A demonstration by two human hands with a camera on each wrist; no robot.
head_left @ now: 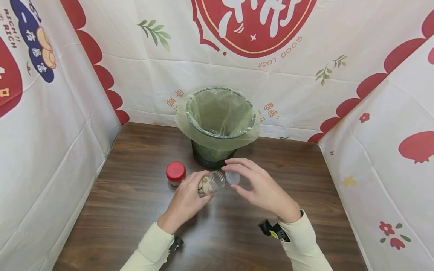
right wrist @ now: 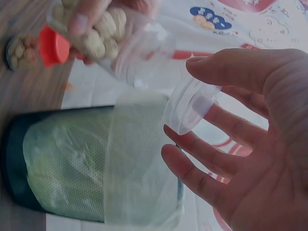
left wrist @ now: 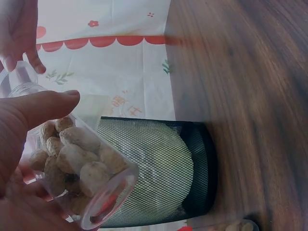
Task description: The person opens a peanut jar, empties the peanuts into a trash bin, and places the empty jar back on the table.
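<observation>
My left hand (head_left: 198, 188) grips a clear plastic jar (head_left: 211, 183) part full of peanuts, tilted on its side above the table with its open mouth toward the right. The left wrist view shows the peanuts (left wrist: 77, 161) piled against the jar's base under my thumb (left wrist: 45, 108). Just off the jar's mouth, my right hand (head_left: 235, 177) pinches the clear lid (head_left: 233, 177) between thumb and fingers. In the right wrist view the lid (right wrist: 190, 106) is apart from the jar (right wrist: 106, 33).
A second jar with a red lid (head_left: 176, 172) stands on the dark wooden table (head_left: 135, 210), left of my left hand. A black mesh bin (head_left: 218, 124) lined with a green bag stands behind the hands. Printed cloth walls enclose the table.
</observation>
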